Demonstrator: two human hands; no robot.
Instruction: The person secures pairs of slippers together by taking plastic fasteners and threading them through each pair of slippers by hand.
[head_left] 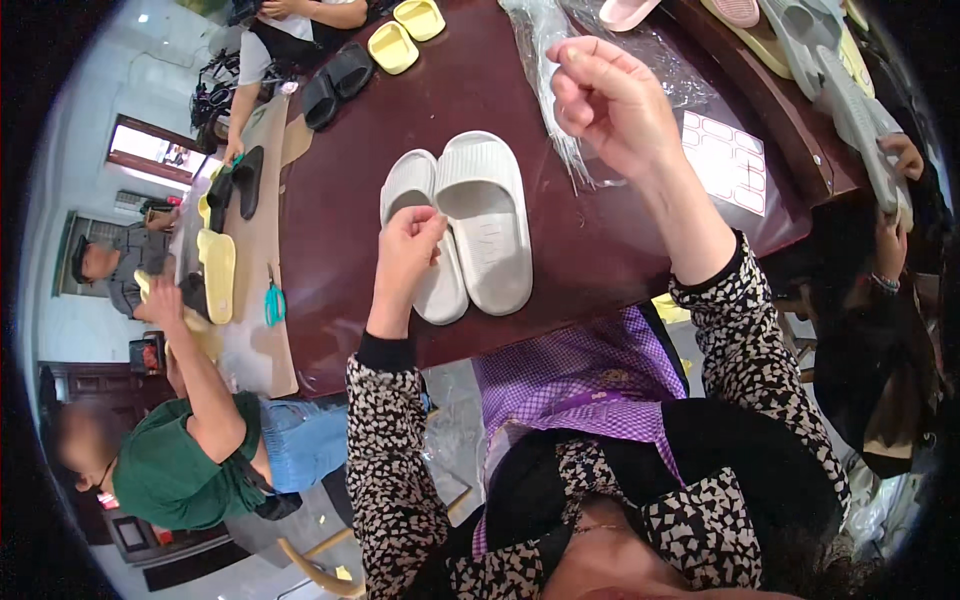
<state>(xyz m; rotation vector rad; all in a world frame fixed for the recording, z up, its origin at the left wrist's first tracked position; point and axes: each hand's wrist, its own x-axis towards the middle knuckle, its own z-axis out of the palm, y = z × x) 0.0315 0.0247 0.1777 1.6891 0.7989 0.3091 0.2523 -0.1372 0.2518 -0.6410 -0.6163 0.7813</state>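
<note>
A: What do the hands touch?

B: The left hand point(405, 252) pinches, fingers together, the edge of one of two pale grey ribbed foam slide sandals point(487, 222). The pair lies side by side, touching, on a dark reddish-brown wooden table point(600, 250).

A: And the other hand?

B: The right hand point(610, 100) is raised above the table, its fingertips pressed together. Whether they hold anything, I cannot tell. Clear crinkled plastic bags point(560, 70) lie just behind it
</note>
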